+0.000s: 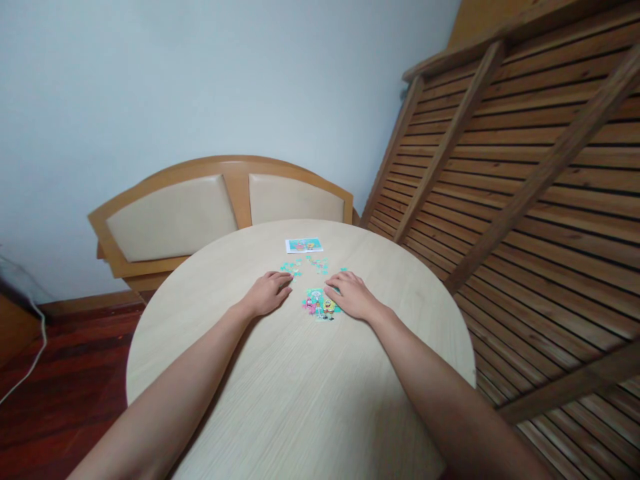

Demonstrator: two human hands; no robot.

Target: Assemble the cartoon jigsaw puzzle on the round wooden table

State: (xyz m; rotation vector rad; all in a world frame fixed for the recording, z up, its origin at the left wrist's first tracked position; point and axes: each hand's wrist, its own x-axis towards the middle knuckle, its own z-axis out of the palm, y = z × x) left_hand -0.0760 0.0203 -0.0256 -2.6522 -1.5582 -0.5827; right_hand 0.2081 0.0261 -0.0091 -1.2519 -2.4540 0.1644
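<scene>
A partly joined jigsaw puzzle [316, 308] with cartoon figures, pink at the left and yellow at the right, lies flat on the round table. To its left, my left hand [269, 293] rests palm down with fingers apart, its fingertips close to a group of loose puzzle pieces [290, 268]. My right hand [351, 295] lies over the puzzle's upper right edge, fingers loosely spread and nothing visible in them. More loose pieces [319, 265] are scattered beyond the puzzle, between the hands. Some of the puzzle's right edge is hidden under my right hand.
A printed picture sheet [305, 246] lies at the far side of the pale round table [280, 413]. Behind the table stands a padded headboard [175, 217] against the wall. Slatted wooden panels [500, 173] lean at the right. A white cable [43, 333] hangs at the left.
</scene>
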